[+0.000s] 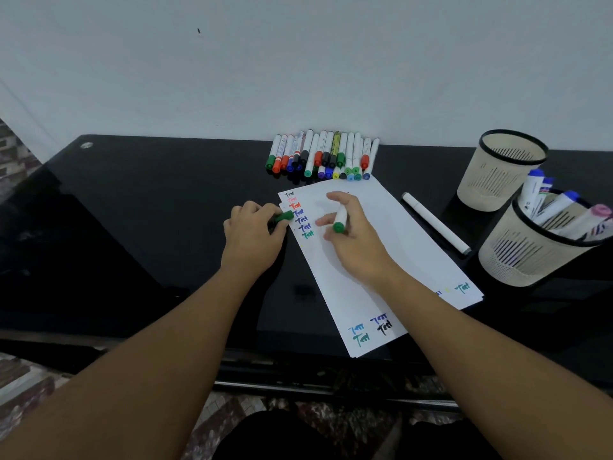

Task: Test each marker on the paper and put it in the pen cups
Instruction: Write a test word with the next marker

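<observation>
Gleaming black desk (pixel 132 227) (glossy), white wall (pixel 298 61)

Table top (pixel 149 227): we saw a glossy black surface, glass-like, mirroring the wall and the markers at its 12 o'clock edge.
Paper (pixel 391 247): we saw matt white sheets, smooth, with inked test marks.
Markers (pixel 323 154): we saw smooth plastic barrels, white with coloured caps, slightly shiny.
Loose marker (pixel 434 222), at 3 o'clock of the paper: smooth white plastic, dark tip.
Pen cups (pixel 497 171): we saw matt cream bodies, slotted and perforated, with black rims; metal or plastic, we could not tell.
Wall (pixel 298 61): we saw plain matt white.
</observation>
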